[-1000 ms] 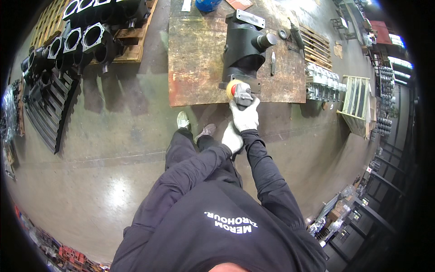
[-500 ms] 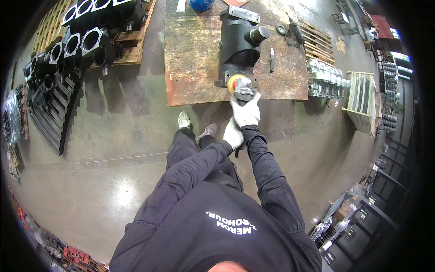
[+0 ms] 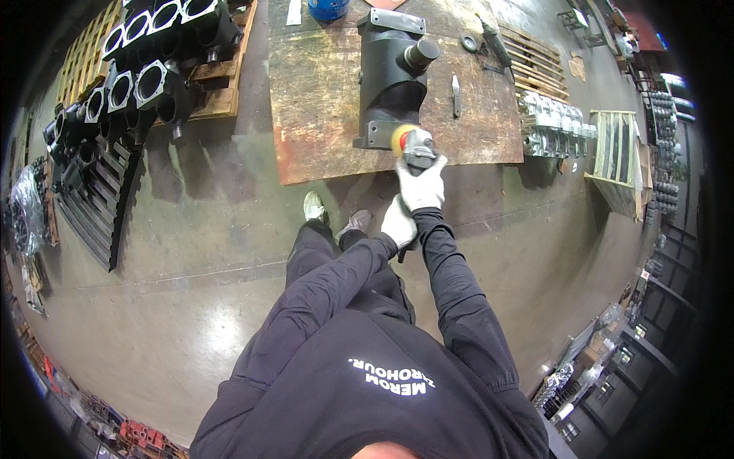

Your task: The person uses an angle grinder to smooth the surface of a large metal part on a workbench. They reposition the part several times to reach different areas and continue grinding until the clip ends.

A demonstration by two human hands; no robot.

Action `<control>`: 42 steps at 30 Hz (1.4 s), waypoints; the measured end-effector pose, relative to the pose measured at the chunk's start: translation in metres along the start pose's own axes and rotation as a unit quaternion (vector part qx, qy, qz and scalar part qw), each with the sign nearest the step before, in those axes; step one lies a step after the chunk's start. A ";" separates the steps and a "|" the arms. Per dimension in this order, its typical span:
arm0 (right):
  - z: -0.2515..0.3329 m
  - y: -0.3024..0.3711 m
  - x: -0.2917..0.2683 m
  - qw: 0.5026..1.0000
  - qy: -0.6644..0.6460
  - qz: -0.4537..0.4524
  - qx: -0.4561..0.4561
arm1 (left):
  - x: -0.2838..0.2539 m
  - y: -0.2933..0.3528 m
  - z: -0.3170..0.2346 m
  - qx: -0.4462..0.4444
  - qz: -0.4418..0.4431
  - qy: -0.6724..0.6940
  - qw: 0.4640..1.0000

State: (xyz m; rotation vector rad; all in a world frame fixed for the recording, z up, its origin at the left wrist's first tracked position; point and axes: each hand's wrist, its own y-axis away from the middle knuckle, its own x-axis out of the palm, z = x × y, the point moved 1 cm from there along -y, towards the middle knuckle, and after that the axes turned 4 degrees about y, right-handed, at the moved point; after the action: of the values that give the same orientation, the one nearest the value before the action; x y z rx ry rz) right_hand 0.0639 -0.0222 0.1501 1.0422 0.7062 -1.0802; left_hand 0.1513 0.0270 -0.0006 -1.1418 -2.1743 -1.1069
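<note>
I stand over a worn wooden board [image 3: 321,115] on the floor. On it lies a big black cast metal housing [image 3: 390,76] with a round stub at its top. My right hand [image 3: 423,183], in a white glove, grips the front of an angle grinder [image 3: 413,145] whose yellow disc sits at the housing's near flange. My left hand [image 3: 398,222], also gloved, holds the grinder's rear end just behind the right hand.
Black engine blocks [image 3: 145,76] rest on a pallet at the upper left, with dark grilles [image 3: 99,199] beside them. Hand tools [image 3: 456,84] lie on the board's right part. Silvery metal parts [image 3: 554,126] and a wooden crate [image 3: 612,145] stand to the right.
The view has shifted slightly; the grinder and both hands stay at the housing's near flange, with the disc a little further left along it.
</note>
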 end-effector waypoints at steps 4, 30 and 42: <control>0.007 -0.008 -0.003 1.000 -0.004 0.010 -0.004 | 0.000 -0.013 0.004 0.023 0.008 -0.050 0.998; 0.032 0.013 0.012 0.999 -0.015 -0.012 0.026 | -0.024 0.007 -0.010 -0.032 0.007 -0.082 0.996; 0.031 0.008 0.016 0.999 -0.014 0.001 -0.031 | -0.008 0.016 -0.038 -0.003 0.008 0.048 0.999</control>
State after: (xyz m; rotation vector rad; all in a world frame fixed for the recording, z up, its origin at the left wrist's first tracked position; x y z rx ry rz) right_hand 0.0765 -0.0553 0.1505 0.9732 0.7117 -1.0638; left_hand 0.1698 -0.0020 0.0229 -1.0842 -2.0864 -1.1392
